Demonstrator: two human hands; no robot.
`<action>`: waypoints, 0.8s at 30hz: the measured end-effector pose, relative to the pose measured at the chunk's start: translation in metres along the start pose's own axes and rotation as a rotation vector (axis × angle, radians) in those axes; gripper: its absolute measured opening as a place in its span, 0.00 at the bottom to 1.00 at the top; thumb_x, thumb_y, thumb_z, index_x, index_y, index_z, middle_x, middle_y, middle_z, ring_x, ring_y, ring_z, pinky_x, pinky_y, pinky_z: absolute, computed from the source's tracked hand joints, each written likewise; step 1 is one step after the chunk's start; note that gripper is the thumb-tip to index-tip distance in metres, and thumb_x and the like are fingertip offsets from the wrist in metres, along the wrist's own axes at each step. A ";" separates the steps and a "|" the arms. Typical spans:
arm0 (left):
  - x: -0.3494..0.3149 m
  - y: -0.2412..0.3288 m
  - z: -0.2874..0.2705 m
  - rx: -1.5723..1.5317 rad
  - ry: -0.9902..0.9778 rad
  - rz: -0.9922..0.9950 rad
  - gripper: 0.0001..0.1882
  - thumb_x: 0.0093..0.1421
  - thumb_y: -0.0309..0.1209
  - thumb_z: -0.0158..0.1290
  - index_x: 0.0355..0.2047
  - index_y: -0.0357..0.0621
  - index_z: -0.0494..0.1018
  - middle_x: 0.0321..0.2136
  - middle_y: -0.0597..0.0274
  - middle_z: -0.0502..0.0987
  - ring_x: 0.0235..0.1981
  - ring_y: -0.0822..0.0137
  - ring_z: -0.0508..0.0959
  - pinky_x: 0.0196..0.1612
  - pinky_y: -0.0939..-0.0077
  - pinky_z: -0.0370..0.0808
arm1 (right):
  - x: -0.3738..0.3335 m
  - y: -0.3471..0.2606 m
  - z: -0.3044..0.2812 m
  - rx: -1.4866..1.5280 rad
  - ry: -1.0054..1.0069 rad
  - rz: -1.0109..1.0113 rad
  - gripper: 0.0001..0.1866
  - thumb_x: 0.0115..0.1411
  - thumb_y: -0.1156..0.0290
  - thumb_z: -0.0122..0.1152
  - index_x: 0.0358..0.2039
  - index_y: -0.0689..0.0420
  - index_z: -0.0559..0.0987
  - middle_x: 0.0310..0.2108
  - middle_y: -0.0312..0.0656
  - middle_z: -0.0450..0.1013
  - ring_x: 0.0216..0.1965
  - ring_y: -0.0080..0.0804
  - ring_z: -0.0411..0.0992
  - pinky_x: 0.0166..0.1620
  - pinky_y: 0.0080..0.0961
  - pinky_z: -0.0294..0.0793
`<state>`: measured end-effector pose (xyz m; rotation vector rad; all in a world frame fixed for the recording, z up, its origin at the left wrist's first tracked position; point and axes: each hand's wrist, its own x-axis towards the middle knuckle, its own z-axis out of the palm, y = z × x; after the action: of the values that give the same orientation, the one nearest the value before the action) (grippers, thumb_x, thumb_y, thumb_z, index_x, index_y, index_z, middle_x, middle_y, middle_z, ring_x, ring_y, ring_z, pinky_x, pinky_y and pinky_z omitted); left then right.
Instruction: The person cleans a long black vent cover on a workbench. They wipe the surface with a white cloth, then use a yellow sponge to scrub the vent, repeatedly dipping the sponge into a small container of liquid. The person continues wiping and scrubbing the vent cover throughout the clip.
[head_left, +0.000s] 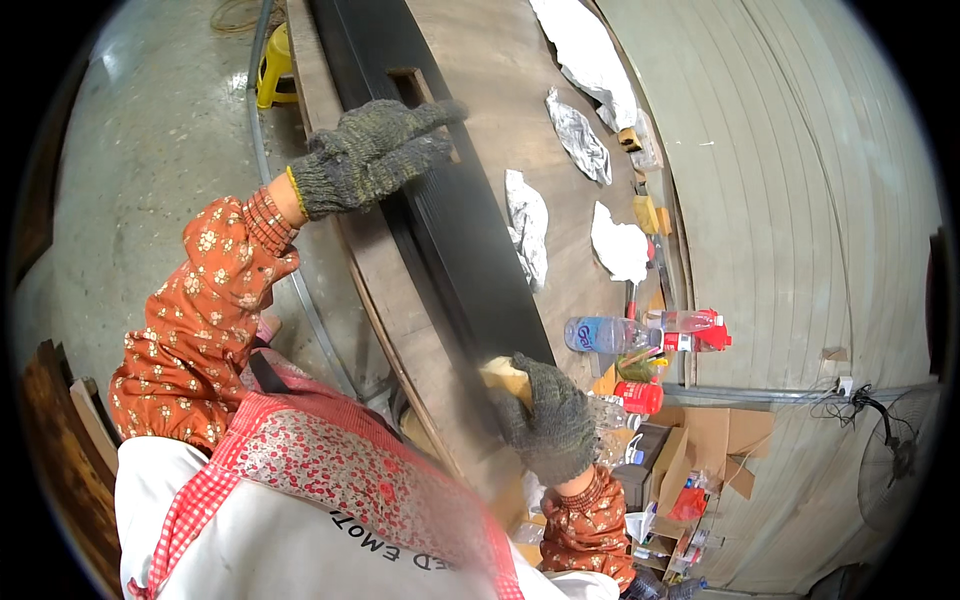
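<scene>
Black and long, the board (490,260) lay along our side's edge of the wooden table (470,50). We had our gloved left hand (375,158) across it beside a rectangular cutout (404,86), fingers straight and unclenched; our gloved right hand (550,420) was clamped on a pale yellow block (508,380) over the board. Crumpled white cloths (527,225) lay toward the far edge.

The board (485,250) lies on the table (490,90), left of bottles (602,335).
</scene>
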<state>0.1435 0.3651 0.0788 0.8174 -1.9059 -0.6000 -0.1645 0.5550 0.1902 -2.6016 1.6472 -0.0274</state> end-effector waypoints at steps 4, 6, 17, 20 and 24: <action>-0.005 -0.017 0.012 -0.109 0.024 0.091 0.23 0.69 0.41 0.44 0.59 0.43 0.68 0.61 0.54 0.66 0.56 0.62 0.71 0.61 0.67 0.65 | 0.054 -0.016 0.001 0.073 0.080 -0.143 0.24 0.57 0.67 0.62 0.53 0.61 0.72 0.41 0.52 0.74 0.42 0.51 0.73 0.45 0.40 0.73; -0.001 -0.021 0.009 -0.242 0.046 0.014 0.26 0.69 0.43 0.43 0.63 0.42 0.63 0.62 0.51 0.65 0.57 0.61 0.71 0.62 0.68 0.65 | 0.102 -0.026 0.000 0.108 0.099 -0.224 0.20 0.57 0.68 0.61 0.49 0.61 0.73 0.36 0.53 0.73 0.38 0.52 0.72 0.41 0.42 0.72; -0.009 -0.032 -0.009 -1.691 0.386 -0.197 0.31 0.69 0.44 0.45 0.65 0.39 0.53 0.61 0.30 0.58 0.59 0.39 0.67 0.62 0.50 0.69 | 0.142 -0.032 0.015 0.142 0.170 -0.198 0.18 0.58 0.65 0.60 0.45 0.60 0.73 0.35 0.51 0.73 0.38 0.51 0.72 0.42 0.43 0.72; -0.013 -0.032 -0.011 -1.598 0.466 -0.223 0.27 0.70 0.43 0.45 0.62 0.37 0.59 0.58 0.33 0.64 0.54 0.42 0.73 0.57 0.54 0.75 | 0.061 -0.003 0.014 0.151 0.198 -0.167 0.21 0.56 0.65 0.65 0.48 0.60 0.74 0.37 0.51 0.74 0.38 0.49 0.74 0.41 0.39 0.74; -0.020 -0.040 -0.014 -1.002 0.650 -0.223 0.25 0.70 0.38 0.43 0.62 0.35 0.60 0.53 0.41 0.73 0.51 0.52 0.77 0.54 0.67 0.74 | -0.064 0.006 0.001 0.195 0.137 0.340 0.18 0.57 0.64 0.66 0.45 0.59 0.78 0.38 0.48 0.77 0.36 0.44 0.77 0.42 0.36 0.75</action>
<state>0.1746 0.3530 0.0458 0.4544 -0.7511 -1.1231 -0.1970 0.6105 0.1903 -2.1945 1.9977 -0.3380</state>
